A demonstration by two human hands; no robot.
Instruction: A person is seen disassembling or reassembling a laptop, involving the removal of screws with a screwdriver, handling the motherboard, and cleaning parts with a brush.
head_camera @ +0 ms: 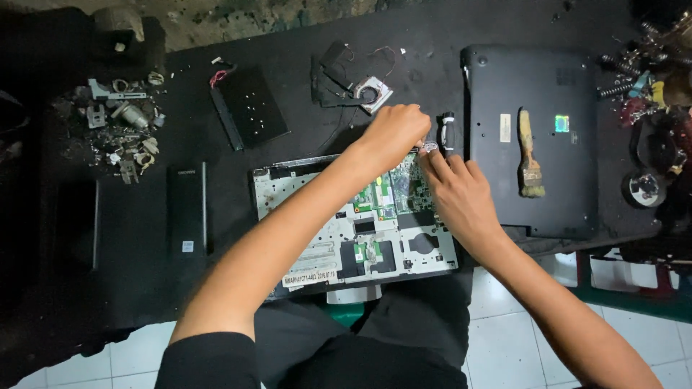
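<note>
Two hands meet at the far right corner of an opened laptop chassis, which lies on the dark surface just in front of the person's lap, its green circuit board exposed. From the head view, the left hand is curled into a loose fist over that corner, its fingertips pinching a small silvery part (too small to tell what it is). The right hand rests flat on the board's right edge, fingers stretched toward the same part and touching it; it grips nothing.

Just to the right lies a closed black laptop, underside up, with a paintbrush resting on it. Beyond the hands sit a small cooling fan with loose wires and a black perforated panel. At the far left lie a heap of metal scraps and a slim black battery pack.
</note>
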